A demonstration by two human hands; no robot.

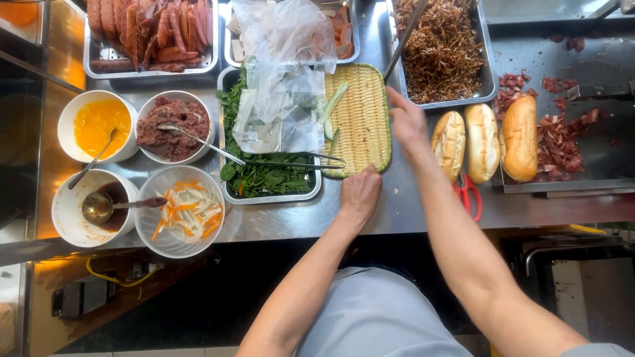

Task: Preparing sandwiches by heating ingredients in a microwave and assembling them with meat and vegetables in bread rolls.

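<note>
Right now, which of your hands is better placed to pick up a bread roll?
Probably the right hand: it hovers just beside the nearest bread roll, while the left hand rests on the woven tray's near edge, farther away.

The person's left hand (360, 193) lies near the middle of the scene, knuckles up, with the fingers curled down at the far end. The right hand (408, 124) reaches farther, a little to the right, open with fingers spread. Both forearms are bare and rise from the near edge.
</note>
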